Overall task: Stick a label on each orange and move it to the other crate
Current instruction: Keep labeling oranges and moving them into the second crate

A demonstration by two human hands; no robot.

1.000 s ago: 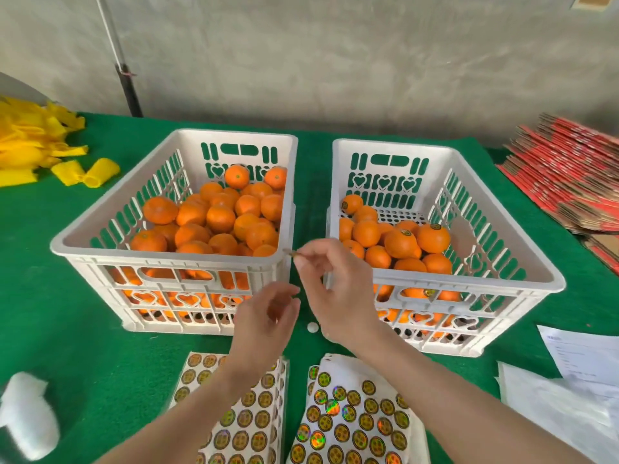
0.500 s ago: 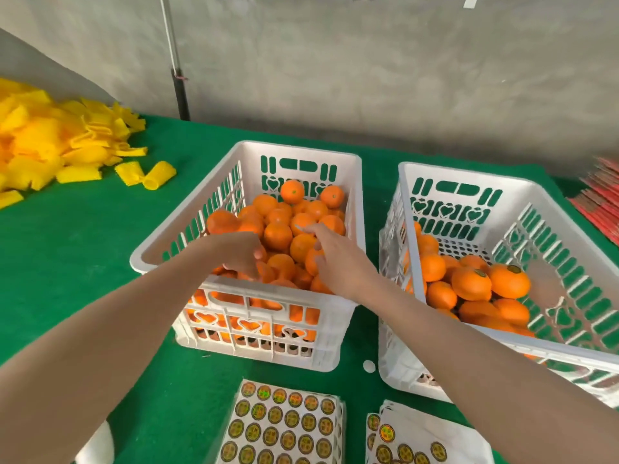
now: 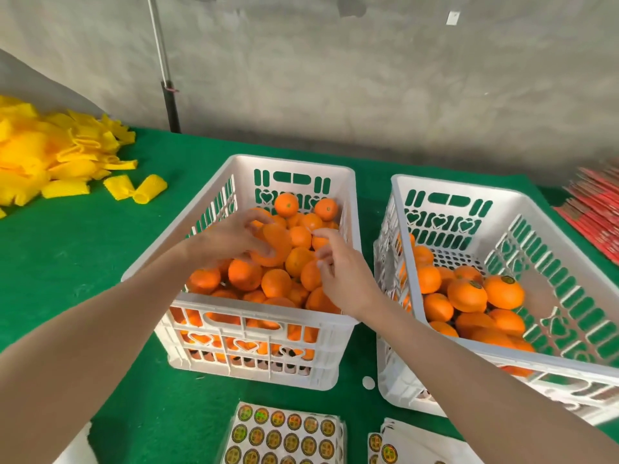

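The left hand [image 3: 227, 239] curls round one orange [image 3: 279, 242], held just above the heap in the left crate [image 3: 291, 163] mid-surface. The right hand [image 3: 341, 272] hovers just beside it, fingertips drawn together; whether they pinch a label is too small to tell. The fruit looks firm, light and smooth-skinned, so cupping its sides and leaving the top bare for the label should suit. The right crate [image 3: 462, 186], toward the surface's right edge, holds labelled oranges [image 3: 504, 291].

Two crates [image 3: 187, 249] side by side on table [image 3: 83, 246]
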